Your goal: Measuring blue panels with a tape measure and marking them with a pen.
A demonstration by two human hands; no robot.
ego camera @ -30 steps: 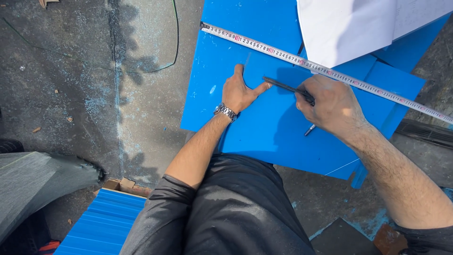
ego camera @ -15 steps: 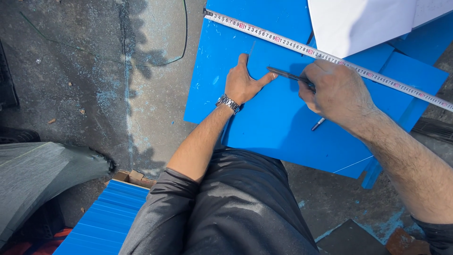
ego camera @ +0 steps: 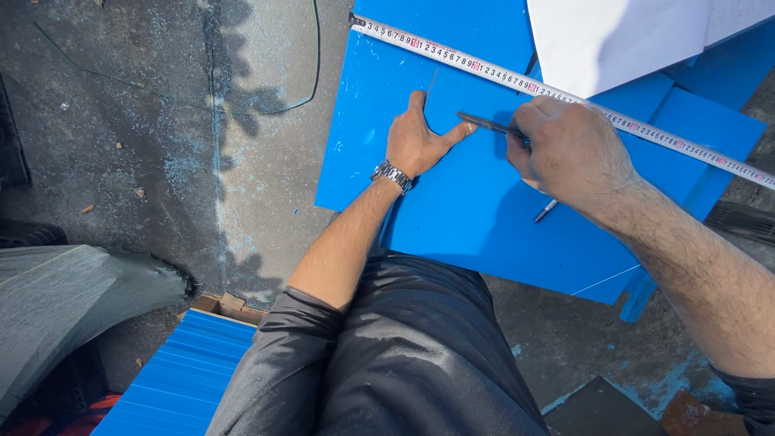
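From my remote seat, the far left is rough grey concrete floor [ego camera: 161,161], stained and open, with a thin green wire [ego camera: 311,73] looping across it and a ribbed blue corrugated sheet [ego camera: 173,379] at the bottom edge. Next comes the smooth flat blue plastic sheet [ego camera: 484,218], its left edge straight against the concrete. My left hand [ego camera: 420,141] lies flat and spread on it, holding nothing, a metal wristwatch [ego camera: 392,175] on the wrist. My right hand [ego camera: 569,149] is closed around a slim dark pen [ego camera: 488,123], tip beside the left thumb. A white metal tape measure [ego camera: 452,58] slants across the sheet's top, under a white board [ego camera: 613,40].
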